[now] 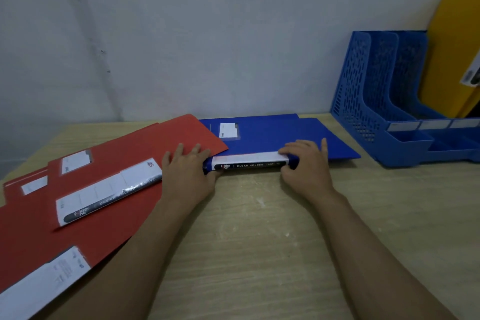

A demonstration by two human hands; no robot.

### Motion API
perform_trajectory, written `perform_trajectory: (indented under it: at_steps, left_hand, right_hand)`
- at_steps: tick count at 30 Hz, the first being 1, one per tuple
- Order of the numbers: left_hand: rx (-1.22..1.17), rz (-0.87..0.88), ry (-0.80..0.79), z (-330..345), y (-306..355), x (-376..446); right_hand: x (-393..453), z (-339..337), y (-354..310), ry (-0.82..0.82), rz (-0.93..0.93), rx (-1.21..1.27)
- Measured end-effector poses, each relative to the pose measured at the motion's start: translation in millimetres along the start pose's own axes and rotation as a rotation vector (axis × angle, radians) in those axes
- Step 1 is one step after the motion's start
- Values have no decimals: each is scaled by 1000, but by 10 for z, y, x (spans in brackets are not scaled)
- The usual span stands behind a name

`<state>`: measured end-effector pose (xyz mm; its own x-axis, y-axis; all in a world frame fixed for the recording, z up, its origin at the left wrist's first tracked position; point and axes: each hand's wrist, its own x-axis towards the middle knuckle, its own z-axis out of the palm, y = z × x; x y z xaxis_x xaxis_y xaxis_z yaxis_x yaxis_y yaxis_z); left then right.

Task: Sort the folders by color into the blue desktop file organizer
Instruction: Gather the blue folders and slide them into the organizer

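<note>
The stack of blue clear-holder folders (272, 138) is being gripped along its near, labelled spine, flat on the wooden desk (259, 241) just left of the blue desktop file organizer (376, 101); the left hand (188, 171) is being curled round the spine's left end and the right hand (306, 163) round its right end, thumb under. The covers are looking thin, slick and fairly light (likely to fan apart), so the stiffer spine is being judged the best hold. Red folders (104, 184) are lying spread alongside, one corner overlapping the blue stack, while yellow folders (452, 54) are already standing in the organizer's far-right slot.

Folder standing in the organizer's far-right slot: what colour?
Yellow folder, in the blue organizer; head view, the only one.
</note>
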<state>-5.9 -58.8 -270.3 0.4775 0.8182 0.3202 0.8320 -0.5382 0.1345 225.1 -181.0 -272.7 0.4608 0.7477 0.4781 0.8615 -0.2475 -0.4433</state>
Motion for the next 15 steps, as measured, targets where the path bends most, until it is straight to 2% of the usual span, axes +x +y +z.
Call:
perform_trajectory:
  at_steps: [4, 6, 8, 11, 12, 15]
  left_hand:
    - [43, -157, -155, 10, -146, 64]
    - [28, -199, -151, 5, -188, 61]
    - [-40, -121, -34, 4, -173, 40]
    - [-238, 186, 260, -1, -99, 33]
    - [-254, 241, 345, -11, -64, 26]
    - [-223, 217, 437, -52, -10, 9]
  right_hand:
    - [-5, 49, -15, -84, -43, -71]
    - [23, 85, -33, -112, -45, -176]
    - [61, 126, -62, -86, -61, -232]
    - [95, 159, -140, 20, -131, -264]
    - [93, 172, -168, 44, -174, -267]
    - [68, 220, -232, 86, -303, -273]
